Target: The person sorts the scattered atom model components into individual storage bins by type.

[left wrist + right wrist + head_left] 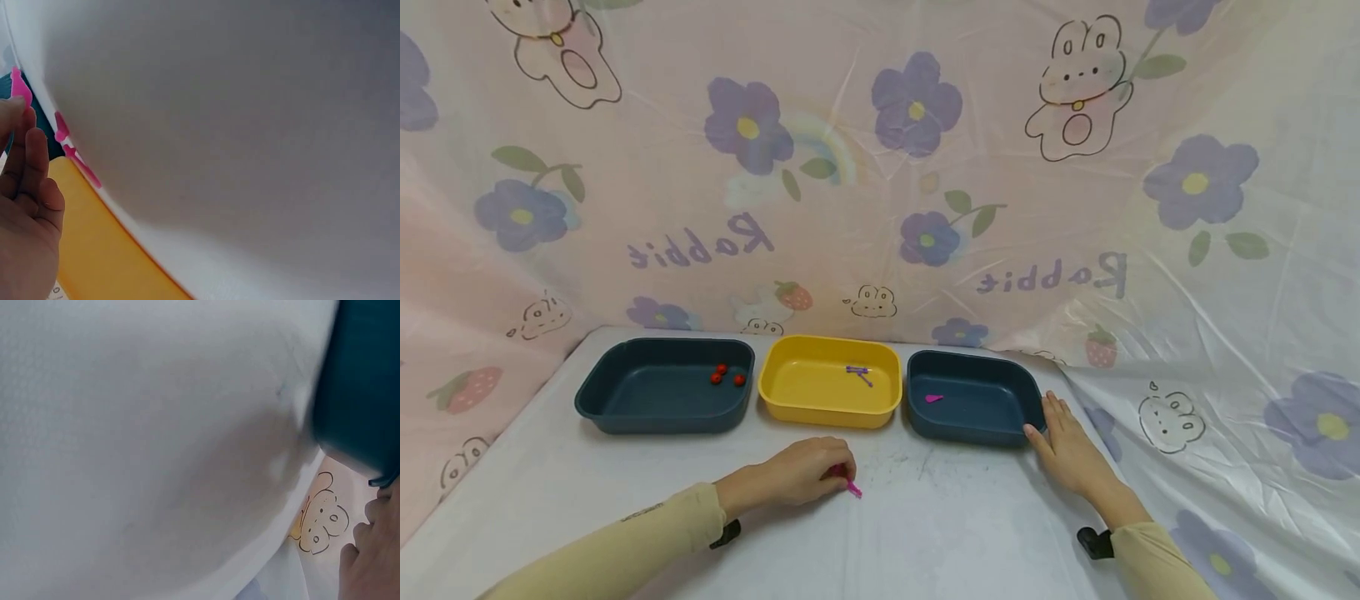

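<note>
My left hand [808, 471] is over the table in front of the yellow tray. Its thumb and fingertips pinch a small pink teardrop-shaped plastic piece with a narrow knobbed end [20, 89]. Two more pink pieces [81, 166] show on the white surface beyond the fingers in the left wrist view; in the head view one pink piece [854, 489] shows beside the fingertips. My right hand [1075, 454] rests against the right end of the right dark blue tray [970, 433], fingers extended along its side and thumb at the near corner. A pink piece [934, 398] lies inside that tray.
The yellow tray [827, 414] in the middle holds a few thin purple pieces [859, 372]. At the left, another dark blue tray [655, 423] holds red balls [740, 380]. A patterned cloth [850, 208] hangs behind the trays. The table cover [940, 525] is white.
</note>
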`<action>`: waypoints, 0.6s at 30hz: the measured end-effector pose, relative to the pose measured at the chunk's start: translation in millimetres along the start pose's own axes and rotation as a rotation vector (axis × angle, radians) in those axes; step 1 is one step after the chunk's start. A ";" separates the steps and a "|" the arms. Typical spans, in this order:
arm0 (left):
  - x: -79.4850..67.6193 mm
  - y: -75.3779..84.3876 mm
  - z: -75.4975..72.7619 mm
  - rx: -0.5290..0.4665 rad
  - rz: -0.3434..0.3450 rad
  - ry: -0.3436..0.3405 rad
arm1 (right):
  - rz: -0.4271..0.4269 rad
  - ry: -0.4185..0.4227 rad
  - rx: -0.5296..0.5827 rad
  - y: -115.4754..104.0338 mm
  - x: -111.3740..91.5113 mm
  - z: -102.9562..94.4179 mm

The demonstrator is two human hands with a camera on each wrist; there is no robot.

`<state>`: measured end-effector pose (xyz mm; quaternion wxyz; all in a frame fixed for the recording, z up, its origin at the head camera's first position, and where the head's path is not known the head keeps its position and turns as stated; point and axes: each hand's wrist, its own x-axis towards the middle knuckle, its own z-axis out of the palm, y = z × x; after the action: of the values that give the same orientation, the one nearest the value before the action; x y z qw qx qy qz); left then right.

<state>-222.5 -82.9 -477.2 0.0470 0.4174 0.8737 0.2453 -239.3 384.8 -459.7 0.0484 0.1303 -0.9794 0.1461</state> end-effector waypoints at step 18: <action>19.2 0.6 -21.5 -0.242 -0.023 0.244 | -0.002 0.004 -0.016 2.9 1.5 2.6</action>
<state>-240.7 -76.5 -455.7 -0.0064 0.3657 0.8417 0.3971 -241.7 386.4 -462.9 0.0515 0.1307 -0.9804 0.1384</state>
